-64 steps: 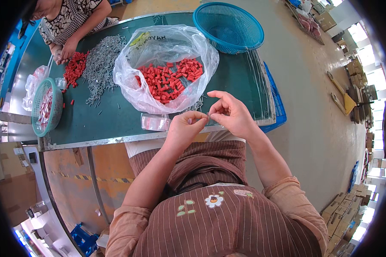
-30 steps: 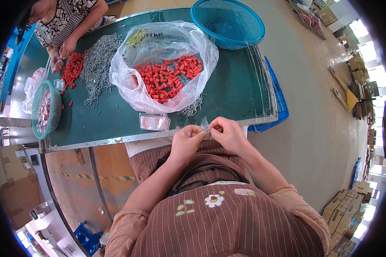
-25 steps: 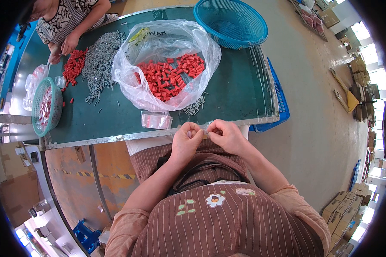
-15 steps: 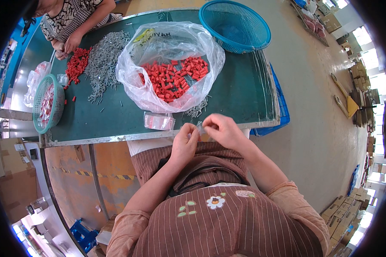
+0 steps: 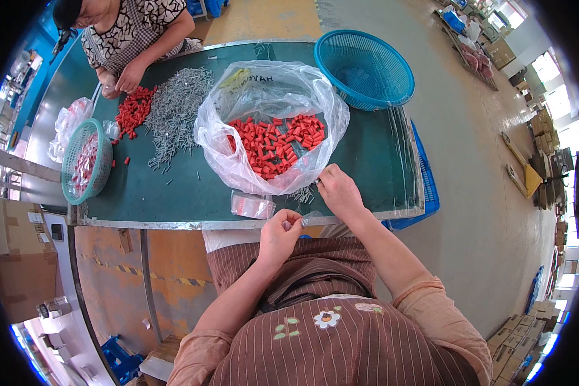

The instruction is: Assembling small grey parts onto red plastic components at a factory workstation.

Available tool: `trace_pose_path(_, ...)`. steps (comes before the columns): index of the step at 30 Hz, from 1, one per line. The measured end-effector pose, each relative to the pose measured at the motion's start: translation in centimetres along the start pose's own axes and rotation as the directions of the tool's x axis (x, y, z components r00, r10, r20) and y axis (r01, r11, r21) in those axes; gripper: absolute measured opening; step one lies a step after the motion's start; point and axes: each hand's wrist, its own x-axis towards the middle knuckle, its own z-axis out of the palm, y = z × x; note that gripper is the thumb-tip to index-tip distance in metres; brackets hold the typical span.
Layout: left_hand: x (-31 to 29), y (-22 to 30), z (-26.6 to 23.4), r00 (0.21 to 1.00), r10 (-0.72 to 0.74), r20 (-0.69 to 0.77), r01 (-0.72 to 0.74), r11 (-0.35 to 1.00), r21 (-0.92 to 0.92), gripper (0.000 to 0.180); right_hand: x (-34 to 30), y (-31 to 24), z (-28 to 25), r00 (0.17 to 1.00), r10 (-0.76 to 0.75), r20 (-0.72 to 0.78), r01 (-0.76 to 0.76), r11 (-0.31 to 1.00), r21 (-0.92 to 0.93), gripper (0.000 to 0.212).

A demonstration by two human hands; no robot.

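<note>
At the table's near edge, my left hand [image 5: 280, 239] is closed with a small clear plastic bag [image 5: 312, 219] pinched in its fingers. My right hand [image 5: 340, 192] reaches over the table beside a small pile of grey screws [image 5: 303, 195], its fingertips pressed together. Whatever they pinch is too small to make out. Just beyond the hands, a large clear plastic bag [image 5: 206, 128] stands open, holding many red plastic plugs [image 5: 270, 151]. A packet of small clear bags with red marks [image 5: 252, 206] lies left of the screws.
A bigger heap of grey screws [image 5: 180, 106] and loose red plugs [image 5: 134, 112] lie at the far left, where a co-worker's hands [image 5: 130, 77] work. A green basket [image 5: 103, 167] holds filled packets. A blue basket [image 5: 367, 71] stands at the far right corner.
My right hand has left the small bag and moved forward to the screw pile. My left hand keeps the bag near the edge. The whole view has shifted slightly.
</note>
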Motion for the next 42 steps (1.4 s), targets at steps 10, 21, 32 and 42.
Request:
trace_pose_path(10, 1.1, 0.3, -0.4, 0.993, -0.098, 0.061, 0.098, 0.995, 0.006, 0.008, -0.2, 2.3, -0.7, 0.924, 0.368, 0.105, -0.377, 0.825, 0.422, 0.016)
trace_pose_path(21, 1.2, 1.8, -0.5, 0.994, -0.087, 0.059, 0.078, 0.987, 0.139, 0.013, -0.4, 2.0, -3.1, 0.697, 0.537, 0.475, -0.652, 0.199, 0.731, 0.018)
trace_pose_path(32, 1.8, 2.2, -0.4, 0.997, -0.069, 0.034, 0.064, 0.989, 0.137, 0.014, -0.8, 1.7, -4.3, 0.705, 0.471, 0.53, -0.602, 0.001, 0.799, 0.017)
trace_pose_path(42, 2.9, 4.8, -0.1, 0.999, -0.044, -0.023, 0.049, 0.959, 0.28, 0.017, -1.1, -1.7, -7.1, 0.84, 0.326, 0.433, -0.522, 0.268, 0.81, 0.01)
